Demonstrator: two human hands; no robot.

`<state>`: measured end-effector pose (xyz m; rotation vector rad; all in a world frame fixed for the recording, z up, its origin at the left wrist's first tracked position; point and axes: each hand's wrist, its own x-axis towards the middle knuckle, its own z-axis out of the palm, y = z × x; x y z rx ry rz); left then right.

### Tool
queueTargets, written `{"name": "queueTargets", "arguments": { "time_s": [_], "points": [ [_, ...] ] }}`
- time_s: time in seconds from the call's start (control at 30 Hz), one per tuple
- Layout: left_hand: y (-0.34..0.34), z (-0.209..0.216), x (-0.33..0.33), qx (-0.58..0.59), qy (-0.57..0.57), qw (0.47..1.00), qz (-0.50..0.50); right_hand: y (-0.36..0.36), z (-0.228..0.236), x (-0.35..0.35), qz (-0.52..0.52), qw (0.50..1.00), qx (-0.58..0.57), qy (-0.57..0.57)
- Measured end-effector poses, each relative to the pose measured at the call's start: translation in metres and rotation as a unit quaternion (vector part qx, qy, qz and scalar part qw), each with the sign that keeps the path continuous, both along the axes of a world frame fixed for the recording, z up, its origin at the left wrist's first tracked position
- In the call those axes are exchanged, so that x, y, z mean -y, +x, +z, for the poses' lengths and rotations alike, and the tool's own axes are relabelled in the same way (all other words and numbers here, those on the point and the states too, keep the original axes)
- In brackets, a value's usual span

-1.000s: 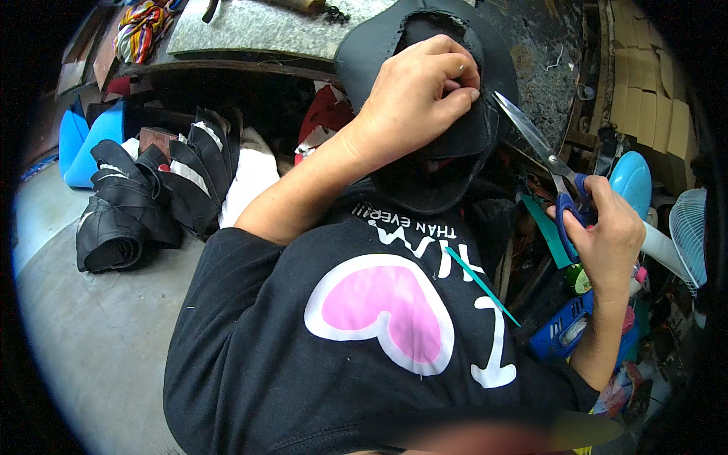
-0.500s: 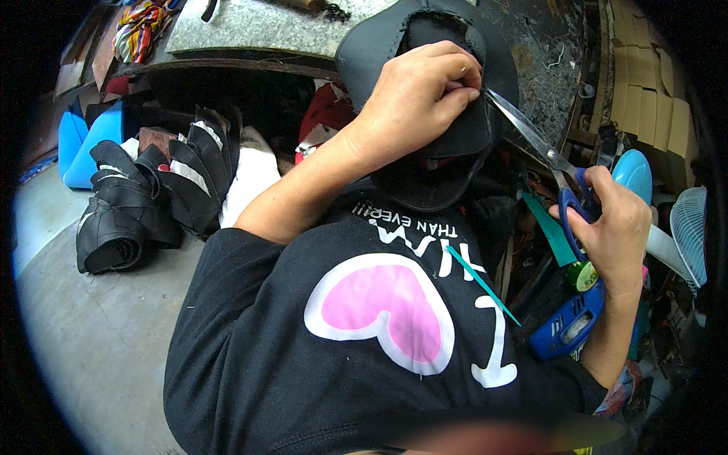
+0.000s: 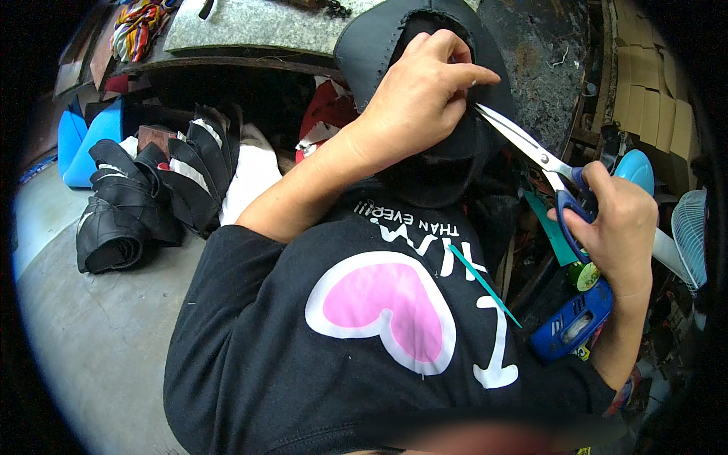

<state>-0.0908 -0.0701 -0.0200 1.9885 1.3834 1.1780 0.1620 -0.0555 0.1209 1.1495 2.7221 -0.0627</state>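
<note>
A black leather-like piece [image 3: 369,38] lies at the top middle, its opening edged with a row of small holes or stitches. My left hand [image 3: 425,95] is closed over that opening's near side, the index finger stretched to the right; its other fingertips are partly hidden. In my right hand [image 3: 618,227] is a pair of scissors [image 3: 531,148] with blue handles, thumb and fingers in the loops. The blades point up and left, nearly together, their tips just below my left index finger and close to the black piece.
Rolled black sheets [image 3: 125,216] and a blue sheet [image 3: 83,148] lie on the floor at left. A worktop [image 3: 250,30] runs along the top. A thin green strip [image 3: 485,284] rests on my shirt. At right are a blue tool [image 3: 569,318], a fan [image 3: 688,235] and stacked tan pieces [image 3: 644,114].
My left index finger has come out of its pinch and now stretches right. The scissors' tips have drawn slightly down and left, while my right hand has shifted slightly right.
</note>
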Motion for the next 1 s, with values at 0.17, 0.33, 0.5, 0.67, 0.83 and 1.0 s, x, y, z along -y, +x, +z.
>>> {"name": "queueTargets", "arguments": {
  "time_s": [0.17, 0.33, 0.5, 0.67, 0.83, 1.0],
  "points": [
    [-0.006, -0.001, -0.005, 0.025, -0.03, 0.999, -0.032, -0.001, -0.008, 0.008, -0.006, 1.0, 0.006, 0.013],
    [-0.005, -0.008, -0.01, 0.046, 0.019, 0.999, -0.01, 0.0, -0.02, 0.018, -0.03, 0.999, 0.003, 0.019],
    [-0.005, -0.011, -0.01, 0.049, -0.001, 0.999, -0.013, 0.005, -0.04, 0.027, -0.05, 0.998, -0.036, 0.029],
    [-0.007, -0.01, -0.009, 0.026, -0.052, 0.998, -0.021, 0.008, -0.069, 0.042, -0.084, 0.989, -0.119, 0.006],
    [-0.006, -0.009, -0.009, 0.047, -0.022, 0.999, -0.012, 0.013, -0.091, 0.055, -0.165, 0.965, -0.188, -0.077],
    [-0.007, -0.008, -0.009, 0.062, -0.03, 0.998, -0.013, 0.016, -0.109, 0.054, -0.342, 0.842, -0.303, -0.286]
  ]
}}
